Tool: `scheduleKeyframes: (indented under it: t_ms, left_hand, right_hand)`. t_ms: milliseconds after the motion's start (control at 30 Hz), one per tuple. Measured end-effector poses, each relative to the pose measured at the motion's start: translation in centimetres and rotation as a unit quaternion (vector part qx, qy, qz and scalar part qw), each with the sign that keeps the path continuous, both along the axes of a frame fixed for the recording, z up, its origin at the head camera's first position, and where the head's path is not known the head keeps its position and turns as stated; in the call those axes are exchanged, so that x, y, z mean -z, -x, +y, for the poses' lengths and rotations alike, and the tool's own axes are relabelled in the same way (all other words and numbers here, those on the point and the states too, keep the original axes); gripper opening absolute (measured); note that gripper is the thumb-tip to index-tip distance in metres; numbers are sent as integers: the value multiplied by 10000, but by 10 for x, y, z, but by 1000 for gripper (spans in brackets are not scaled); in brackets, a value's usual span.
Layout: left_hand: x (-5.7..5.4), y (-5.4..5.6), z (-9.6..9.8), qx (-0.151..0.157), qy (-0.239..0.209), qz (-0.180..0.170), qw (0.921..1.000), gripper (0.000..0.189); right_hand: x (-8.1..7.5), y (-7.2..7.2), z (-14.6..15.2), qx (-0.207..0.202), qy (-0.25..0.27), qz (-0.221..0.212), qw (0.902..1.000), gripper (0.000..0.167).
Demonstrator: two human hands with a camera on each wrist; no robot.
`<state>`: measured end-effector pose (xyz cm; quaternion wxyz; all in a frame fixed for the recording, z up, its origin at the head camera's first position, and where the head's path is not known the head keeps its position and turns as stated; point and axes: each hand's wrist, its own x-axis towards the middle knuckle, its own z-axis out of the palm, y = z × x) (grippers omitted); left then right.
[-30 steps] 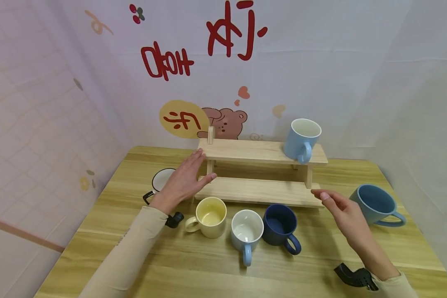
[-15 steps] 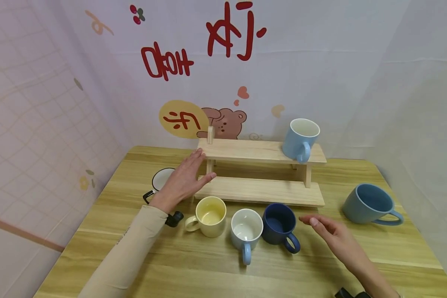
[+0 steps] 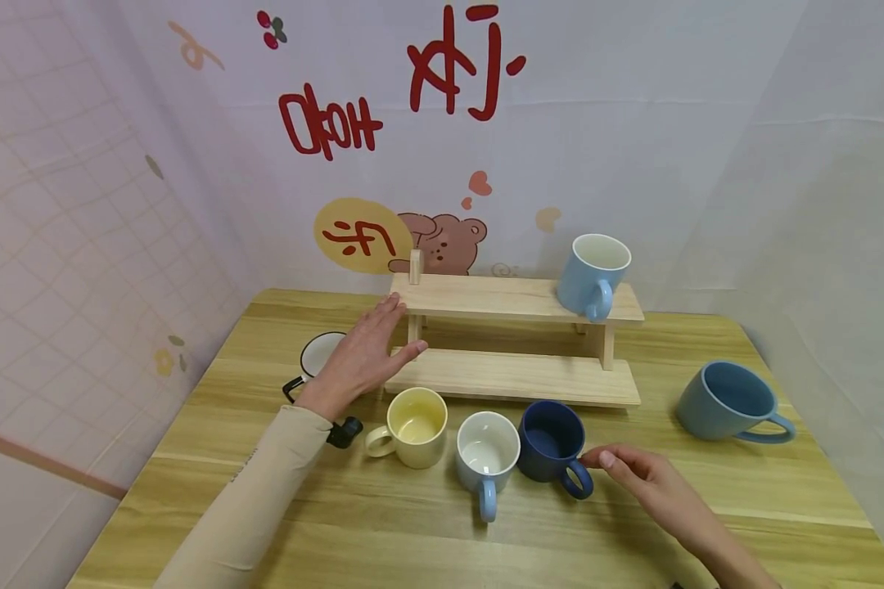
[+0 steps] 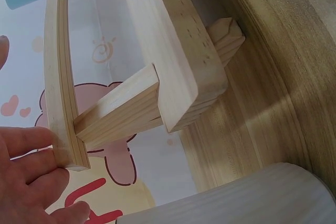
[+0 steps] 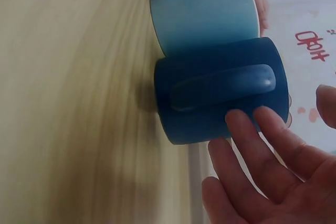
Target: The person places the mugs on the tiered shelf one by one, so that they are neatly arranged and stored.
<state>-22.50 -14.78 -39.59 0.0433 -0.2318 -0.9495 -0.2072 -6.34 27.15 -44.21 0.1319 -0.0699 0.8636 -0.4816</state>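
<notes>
With fingertips at the left end of the wooden two-tier shelf's upper board [image 3: 479,296], my left hand [image 3: 357,360] rests there, fingers fairly straight; the left wrist view shows the fingers [image 4: 39,169] touching the board's end. My right hand [image 3: 651,491] is at the right side of a dark blue mug [image 3: 548,462], beside its handle [image 3: 578,483]. In the right wrist view the fingertips overlap that mug [image 5: 191,124] below the handle, spread and not wrapped round it; whether they press it I cannot tell. A light blue mug [image 3: 488,458], white inside, adjoins it.
A yellow mug [image 3: 416,442] stands left of the light blue one. Another light blue mug [image 3: 593,278] is on the upper board's right end. A wide grey-blue mug [image 3: 725,401] stands far right. A black-rimmed white mug [image 3: 317,353] is partly hidden behind my left hand.
My right hand has moved down and left, from near the shelf's right end to the dark blue mug. My left hand stays in place on the shelf.
</notes>
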Motion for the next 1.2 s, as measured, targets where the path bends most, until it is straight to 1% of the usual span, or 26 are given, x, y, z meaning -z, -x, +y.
scheduleKeyframes:
  t_ms: [133, 267, 433, 567, 633, 800, 933, 1133, 1200]
  left_hand:
    - [0, 0, 0, 5, 29, -5, 10000, 86]
    - [1, -1, 0, 1, 27, 8, 10000, 86]
    - [1, -1, 0, -19, 35, 1, 10000, 87]
    - [2, 0, 1, -25, 56, -6, 10000, 85]
    - [2, 0, 1, -36, 61, -9, 10000, 85]
    - [2, 0, 1, -54, 65, -23, 10000, 85]
    - [2, 1, 2, -46, 64, -12, 10000, 85]
    - [2, 1, 1, -59, 117, -38, 9999, 85]
    - [2, 1, 1, -66, 131, -59, 9999, 85]
  right_hand:
    - [3, 0, 0, -206, 142, -130, 9996, 35]
    - [7, 1, -2, -428, 470, -315, 9975, 35]
    - [12, 1, -5, -737, 847, -279, 9933, 34]
    - [15, 1, -8, -877, 1160, -298, 9889, 32]
    - [16, 2, -10, -977, 1255, -231, 9870, 32]
    - [18, 4, -14, -1056, 1228, -143, 9867, 31]
    - [17, 5, -15, -1075, 1170, -171, 9871, 32]
    - [17, 5, -16, -1139, 1222, -264, 9856, 35]
    - [18, 5, -16, -1132, 1229, -217, 9857, 34]
